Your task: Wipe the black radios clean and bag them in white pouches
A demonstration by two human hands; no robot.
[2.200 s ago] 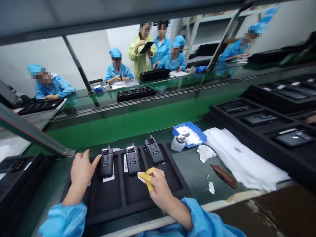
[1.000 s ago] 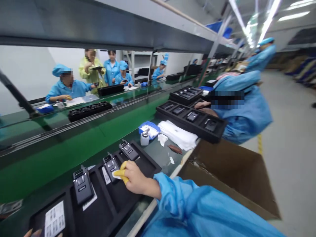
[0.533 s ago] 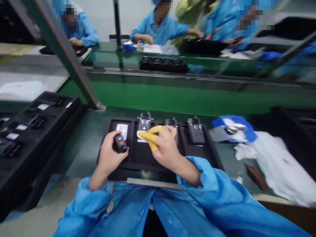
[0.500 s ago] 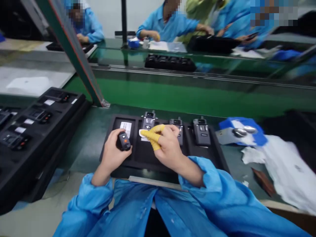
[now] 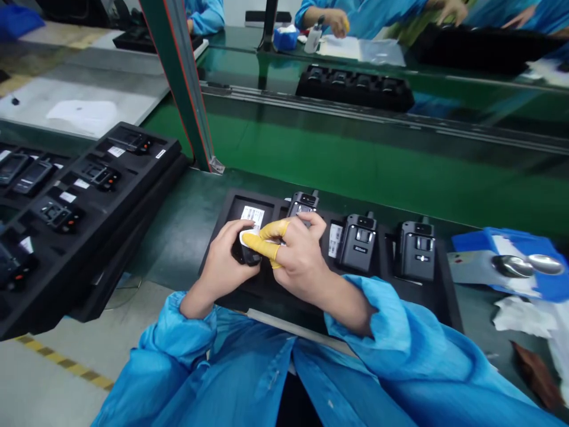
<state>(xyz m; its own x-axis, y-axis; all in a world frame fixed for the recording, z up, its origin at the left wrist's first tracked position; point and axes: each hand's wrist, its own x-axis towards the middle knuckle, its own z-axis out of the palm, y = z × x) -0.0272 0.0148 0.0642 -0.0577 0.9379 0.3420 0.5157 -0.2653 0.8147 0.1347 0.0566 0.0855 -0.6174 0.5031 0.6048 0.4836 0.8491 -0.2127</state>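
Note:
My left hand is closed around a black handheld radio-like device, above the left part of a black foam tray. My right hand, with yellow finger cots on thumb and finger, pinches a small white cloth pad. The pad is against the upper side of the device, or just above it; the fingers hide much of that side. Behind my right hand a similar device with a stub antenna sits in the tray. Farther right lie a second device and a third device.
Foam trays with several devices are stacked at the left. A slanted green post rises behind them. At the right are a blue box, shiny metal spoon-like pieces and crumpled tissue. Co-workers in blue sleeves sit across the bench.
My right hand has brought the white pad over to the device in my left hand. The device has turned, so its orange button no longer shows. The view has shifted too.

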